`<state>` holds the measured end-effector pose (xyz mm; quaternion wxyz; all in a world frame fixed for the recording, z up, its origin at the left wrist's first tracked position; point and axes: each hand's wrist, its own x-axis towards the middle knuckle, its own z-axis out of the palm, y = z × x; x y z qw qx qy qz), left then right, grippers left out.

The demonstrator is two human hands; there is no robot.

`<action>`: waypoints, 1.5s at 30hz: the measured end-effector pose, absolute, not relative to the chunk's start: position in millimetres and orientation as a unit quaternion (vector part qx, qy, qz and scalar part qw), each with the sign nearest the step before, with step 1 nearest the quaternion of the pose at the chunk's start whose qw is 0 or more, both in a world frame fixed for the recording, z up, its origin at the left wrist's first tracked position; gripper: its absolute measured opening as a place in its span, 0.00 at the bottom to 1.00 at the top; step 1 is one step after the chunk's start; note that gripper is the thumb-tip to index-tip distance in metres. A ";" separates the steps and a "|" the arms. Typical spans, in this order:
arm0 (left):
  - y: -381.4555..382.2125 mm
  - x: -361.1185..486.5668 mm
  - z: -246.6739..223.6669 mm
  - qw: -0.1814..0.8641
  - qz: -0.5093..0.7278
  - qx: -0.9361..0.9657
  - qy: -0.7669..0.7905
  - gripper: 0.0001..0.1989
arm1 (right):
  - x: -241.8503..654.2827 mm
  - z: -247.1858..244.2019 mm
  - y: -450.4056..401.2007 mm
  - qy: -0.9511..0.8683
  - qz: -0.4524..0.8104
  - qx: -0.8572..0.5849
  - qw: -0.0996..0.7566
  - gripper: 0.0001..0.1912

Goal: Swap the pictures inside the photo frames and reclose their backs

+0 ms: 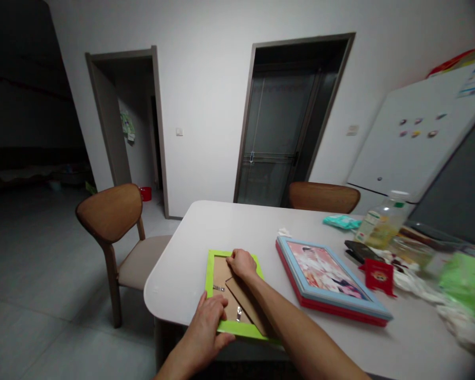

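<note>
A lime-green picture frame (210, 274) lies face down at the table's near edge, its brown backing board (220, 264) showing. Metal hangers sit on that board, and a brown stand flap (243, 301) runs diagonally across it, partly under my right forearm. My left hand (208, 322) grips the frame's lower left corner, thumb along the bottom edge and fingers over the left side. Near the top of the backing, my right hand (242, 264) is closed with its fingertips pressed down near the frame's inner edge. Whatever is under those fingertips is hidden.
Right of the frame lies a stack of blue and red picture frames (332, 274). Beyond it are a red packet (379, 275), a dark phone-like object (362, 252), a bottle (383, 221), a teal tissue pack (341, 221) and crumpled bags. Wooden chairs (113, 214) stand around the white table (217, 224).
</note>
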<state>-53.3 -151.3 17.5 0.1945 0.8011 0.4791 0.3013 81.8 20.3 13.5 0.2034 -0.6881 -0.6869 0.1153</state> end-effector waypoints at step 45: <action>-108.9 66.5 101.1 0.569 0.636 0.422 0.307 0.30 | 254.1 100.3 -83.4 -0.419 0.520 -0.433 0.606 0.17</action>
